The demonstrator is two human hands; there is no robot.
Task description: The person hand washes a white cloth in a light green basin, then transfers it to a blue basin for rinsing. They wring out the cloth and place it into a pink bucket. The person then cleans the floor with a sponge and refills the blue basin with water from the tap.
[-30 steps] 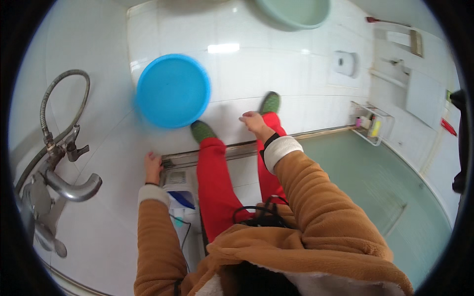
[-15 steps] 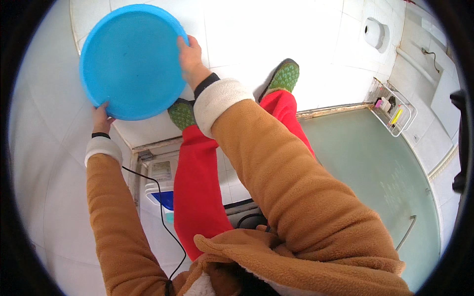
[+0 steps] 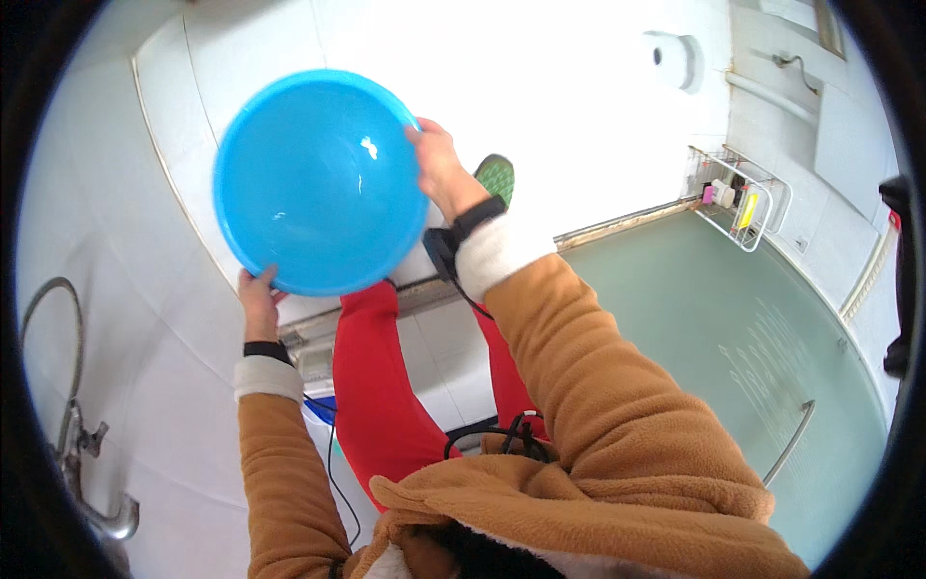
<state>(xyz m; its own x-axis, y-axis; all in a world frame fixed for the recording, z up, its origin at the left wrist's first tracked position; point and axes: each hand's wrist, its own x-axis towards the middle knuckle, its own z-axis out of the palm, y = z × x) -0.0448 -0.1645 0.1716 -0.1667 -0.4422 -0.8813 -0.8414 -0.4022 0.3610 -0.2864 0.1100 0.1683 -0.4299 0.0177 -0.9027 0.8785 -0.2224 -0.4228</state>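
Note:
A round blue plastic basin (image 3: pixel 309 183) is held up in front of me, with its inside facing me. My left hand (image 3: pixel 258 301) grips its lower-left rim, the fingers over the edge. On the right side of the rim my right hand (image 3: pixel 442 166) is closed too, thumb on the inner face. White glints lie on the basin's inside; whether they are water, I cannot tell. The basin hides one of my feet, while my other foot shows in a green slipper (image 3: pixel 496 179) on white tiles.
At left a metal tap (image 3: pixel 92 482) with a hose is on the wall. A frosted glass door (image 3: pixel 704 318) with a handle stands at right. Beyond it hang a white wire rack (image 3: pixel 743 198) with bottles and a squat toilet (image 3: pixel 670 60). A white-and-blue container (image 3: pixel 316 372) sits by my leg.
The basin, still in both hands, has come nearer and to the right in view. My view has shifted, so the tap now shows at left.

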